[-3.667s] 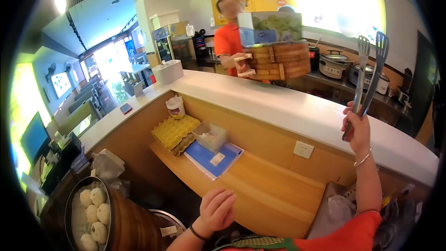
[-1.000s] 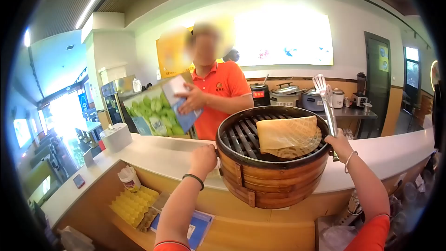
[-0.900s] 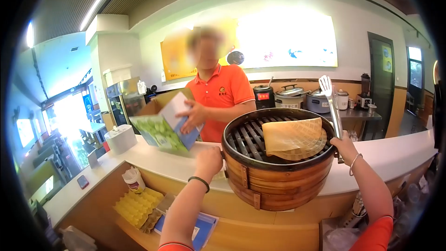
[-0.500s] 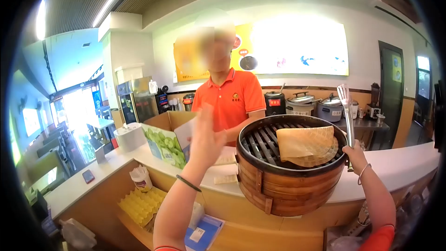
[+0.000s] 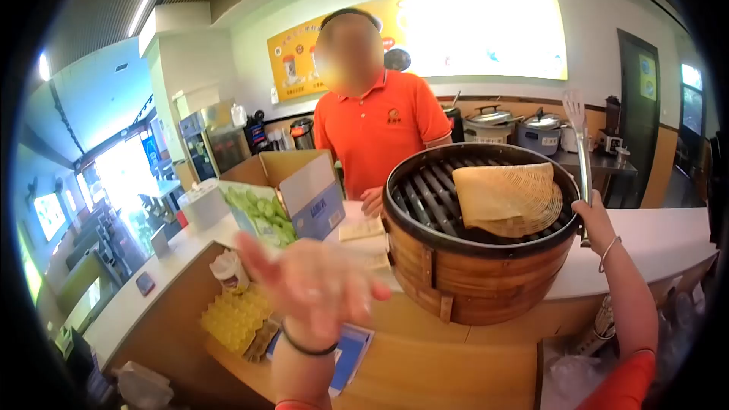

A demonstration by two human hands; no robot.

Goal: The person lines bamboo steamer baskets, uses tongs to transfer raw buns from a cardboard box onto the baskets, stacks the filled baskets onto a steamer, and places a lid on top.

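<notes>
A large round bamboo steamer (image 5: 486,273) with a dark rim and black slats stands at the counter. Folded over on its slats lies a tan woven steamer mat (image 5: 505,197). At the steamer's right rim my right hand (image 5: 598,222) is closed around metal tongs (image 5: 583,153), whose heads point up. Whether that hand also touches the rim is hard to see. My left hand (image 5: 319,285) is blurred, fingers spread and holding nothing, in front of the steamer's left side and above the lower shelf.
Across the white counter (image 5: 638,247) stands a person in an orange shirt (image 5: 376,133), one hand on the counter. An open carton (image 5: 315,209) and flat pale packets (image 5: 361,229) are left of the steamer. Below are yellow egg trays (image 5: 237,320) and a blue folder (image 5: 353,355).
My left hand has dropped from in front of the other person to below the counter top, its fingers spreading. My right hand keeps the tongs at the rim. The view has shifted slightly.
</notes>
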